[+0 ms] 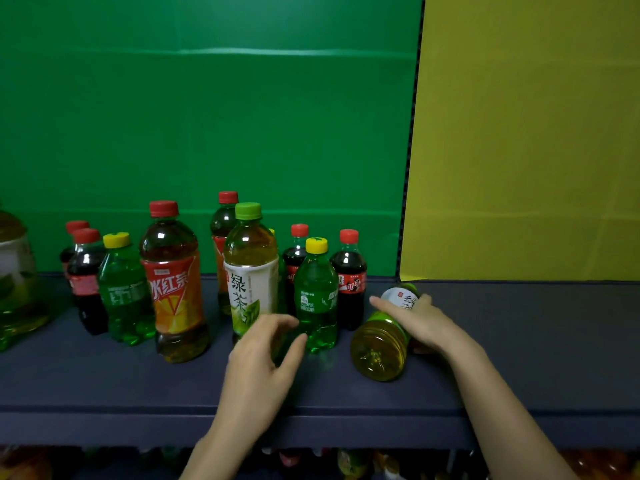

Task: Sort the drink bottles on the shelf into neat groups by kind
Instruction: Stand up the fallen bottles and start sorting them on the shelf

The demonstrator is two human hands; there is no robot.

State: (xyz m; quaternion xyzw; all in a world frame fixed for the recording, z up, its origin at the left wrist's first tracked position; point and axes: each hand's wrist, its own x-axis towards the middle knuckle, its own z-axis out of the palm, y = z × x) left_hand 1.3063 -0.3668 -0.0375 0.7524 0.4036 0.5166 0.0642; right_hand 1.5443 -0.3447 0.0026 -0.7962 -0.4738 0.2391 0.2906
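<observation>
Dim, soft frontal light; wide-angle bowing and perhaps slight blur at the edges.

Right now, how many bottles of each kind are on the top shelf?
Cola: 4
Green soda: 2
Iced red tea: 2
Green tea: 2, one on its side in the right hand
Total: 10 plainly seen, plus a cut-off bottle at the left edge
</observation>
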